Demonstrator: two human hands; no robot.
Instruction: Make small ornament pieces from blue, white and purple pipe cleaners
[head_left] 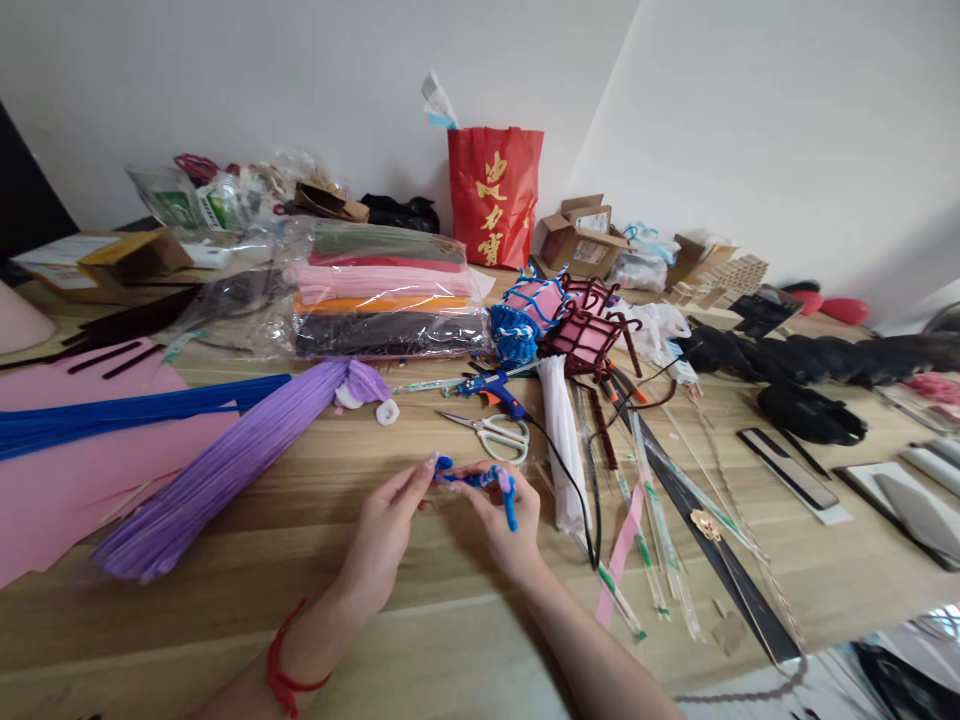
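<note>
Near the front middle of the table, both hands hold a blue pipe cleaner [511, 505] with a bit of light purple on it. My left hand [394, 515] pinches its curled left end between thumb and fingers. Closed around the other part is my right hand [508, 525], and a short blue length hangs over its fingers. White-handled scissors [501, 438] lie just beyond the hands. Behind them rests a blue glue gun [495, 390], its black cord running down to the right. A bundle of purple pipe cleaners [240, 465] lies to the left, and a white bundle [562, 450] to the right.
Bagged pipe cleaners [390, 335] in several colours lie behind. Blue [536, 300] and brown [589, 340] wrapped pink pieces sit beside them. A red bag [495, 195] stands by the wall. Glue sticks [660, 520] and a black strip [697, 515] lie at right, pink sheets [45, 520] at left.
</note>
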